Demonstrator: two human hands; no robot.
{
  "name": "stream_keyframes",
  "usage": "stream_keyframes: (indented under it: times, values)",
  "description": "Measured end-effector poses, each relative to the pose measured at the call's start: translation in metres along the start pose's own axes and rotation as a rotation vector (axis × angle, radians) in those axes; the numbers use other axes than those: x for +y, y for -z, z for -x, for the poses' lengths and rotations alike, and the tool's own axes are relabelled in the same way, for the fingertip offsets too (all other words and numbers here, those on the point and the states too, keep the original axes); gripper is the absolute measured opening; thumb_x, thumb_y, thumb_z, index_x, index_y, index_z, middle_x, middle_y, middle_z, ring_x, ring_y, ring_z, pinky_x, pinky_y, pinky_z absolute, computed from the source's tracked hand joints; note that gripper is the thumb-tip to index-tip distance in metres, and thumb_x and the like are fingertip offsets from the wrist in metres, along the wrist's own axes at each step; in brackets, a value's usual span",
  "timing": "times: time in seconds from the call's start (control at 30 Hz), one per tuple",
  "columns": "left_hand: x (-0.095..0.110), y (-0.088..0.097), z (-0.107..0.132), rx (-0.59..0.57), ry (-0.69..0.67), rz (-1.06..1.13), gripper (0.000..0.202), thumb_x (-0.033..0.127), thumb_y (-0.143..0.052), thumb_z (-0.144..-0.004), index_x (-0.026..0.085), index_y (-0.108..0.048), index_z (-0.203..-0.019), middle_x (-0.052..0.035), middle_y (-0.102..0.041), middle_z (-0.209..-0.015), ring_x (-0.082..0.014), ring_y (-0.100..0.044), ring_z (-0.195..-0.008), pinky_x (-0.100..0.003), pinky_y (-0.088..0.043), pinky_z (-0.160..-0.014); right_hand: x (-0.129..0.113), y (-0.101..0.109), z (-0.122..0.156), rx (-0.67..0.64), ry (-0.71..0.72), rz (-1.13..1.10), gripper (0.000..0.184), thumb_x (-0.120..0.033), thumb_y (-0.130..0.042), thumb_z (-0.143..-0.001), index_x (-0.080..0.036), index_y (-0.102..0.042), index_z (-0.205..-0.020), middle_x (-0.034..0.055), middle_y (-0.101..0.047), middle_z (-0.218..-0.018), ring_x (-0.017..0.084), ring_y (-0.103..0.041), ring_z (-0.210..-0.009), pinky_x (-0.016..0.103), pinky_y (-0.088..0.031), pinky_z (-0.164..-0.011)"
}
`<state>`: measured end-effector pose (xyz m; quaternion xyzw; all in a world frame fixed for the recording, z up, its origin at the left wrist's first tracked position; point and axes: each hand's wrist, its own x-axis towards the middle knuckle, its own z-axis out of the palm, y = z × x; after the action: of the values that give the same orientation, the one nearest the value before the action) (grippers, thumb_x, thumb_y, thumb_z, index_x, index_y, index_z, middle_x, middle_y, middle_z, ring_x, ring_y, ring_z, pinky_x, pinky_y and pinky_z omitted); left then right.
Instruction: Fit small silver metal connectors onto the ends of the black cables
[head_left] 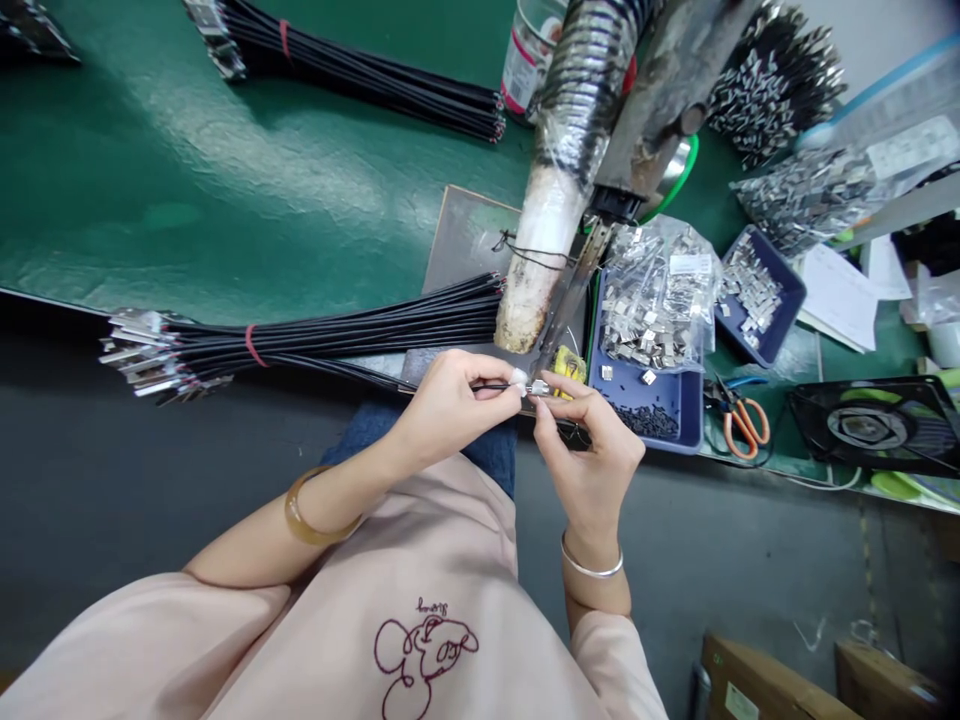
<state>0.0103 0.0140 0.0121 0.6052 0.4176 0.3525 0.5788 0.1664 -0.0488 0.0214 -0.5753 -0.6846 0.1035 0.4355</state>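
Near the bench edge, my left hand (457,405) is closed around the end of a black cable (491,386), with something white over a fingertip. Facing it, my right hand (589,430) pinches a small silver metal connector (538,388) between thumb and fingers. The connector sits right at the cable's end; whether the two are joined I cannot tell. To the left of my hands lies a bundle of black cables (360,325), tied with a red band, with metal plugs (150,350) at its far left end. A white-wrapped duct nozzle (529,270) hangs just above my hands.
A metal bar tool (574,290) slants down beside the nozzle. At right stand a blue tray (686,405) with bagged connectors (660,290), a smaller blue tray (787,300), orange-handled pliers (746,428) and a black fan (874,425). Another cable bundle (375,75) lies further back.
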Motion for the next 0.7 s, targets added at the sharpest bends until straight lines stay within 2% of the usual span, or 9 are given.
stream_keyframes:
  times: [0.13, 0.3, 0.4, 0.53, 0.7]
  values:
    - [0.0004, 0.0, 0.0017, 0.005, -0.016, -0.019, 0.017, 0.018, -0.061, -0.079, 0.012, -0.067, -0.064, 0.0013, -0.053, -0.059, -0.0086, -0.043, -0.055, -0.021, -0.033, -0.049, 0.0021, -0.0024, 0.0027, 0.029, -0.006, 0.018, 0.011, -0.012, -0.066, -0.087, -0.023, -0.065, -0.088, 0.0027, -0.077, -0.102, 0.017, -0.075, -0.093, 0.031, -0.063, -0.079]
    - [0.0019, 0.0004, 0.0053, 0.037, -0.096, -0.079, 0.016, 0.016, -0.061, -0.078, 0.012, -0.067, -0.064, 0.0028, -0.043, -0.059, -0.0079, -0.036, -0.055, -0.023, -0.027, -0.049, 0.0027, -0.0051, 0.004, 0.035, -0.075, -0.067, 0.009, -0.015, -0.065, -0.089, -0.023, -0.066, -0.086, 0.0016, -0.076, -0.096, 0.016, -0.075, -0.088, 0.031, -0.063, -0.076]
    - [0.0021, 0.0, 0.0069, 0.065, -0.143, -0.156, 0.015, 0.014, -0.061, -0.078, 0.013, -0.068, -0.065, 0.0041, -0.038, -0.058, -0.0082, -0.034, -0.055, -0.024, -0.026, -0.051, 0.0016, -0.0048, 0.0026, 0.028, -0.026, -0.032, 0.012, -0.012, -0.067, -0.088, -0.023, -0.066, -0.085, 0.001, -0.076, -0.094, 0.015, -0.073, -0.088, 0.029, -0.062, -0.076]
    - [0.0001, -0.0031, 0.0065, 0.082, -0.156, -0.185, 0.017, 0.014, -0.059, -0.08, 0.014, -0.067, -0.066, 0.0028, -0.046, -0.06, -0.0088, -0.038, -0.056, -0.025, -0.028, -0.053, 0.0018, -0.0054, 0.0007, 0.043, 0.081, 0.056, 0.014, -0.009, -0.067, -0.087, -0.024, -0.066, -0.086, 0.0008, -0.076, -0.093, 0.014, -0.073, -0.086, 0.028, -0.06, -0.08]
    - [-0.003, -0.0074, 0.0047, 0.138, -0.182, -0.226, 0.016, 0.014, -0.058, -0.081, 0.014, -0.066, -0.067, 0.0019, -0.052, -0.061, -0.009, -0.04, -0.056, -0.024, -0.03, -0.053, 0.0034, -0.0069, -0.0035, 0.04, 0.069, 0.083, 0.012, -0.013, -0.066, -0.089, -0.024, -0.066, -0.086, 0.0007, -0.076, -0.093, 0.015, -0.074, -0.086, 0.029, -0.059, -0.079]
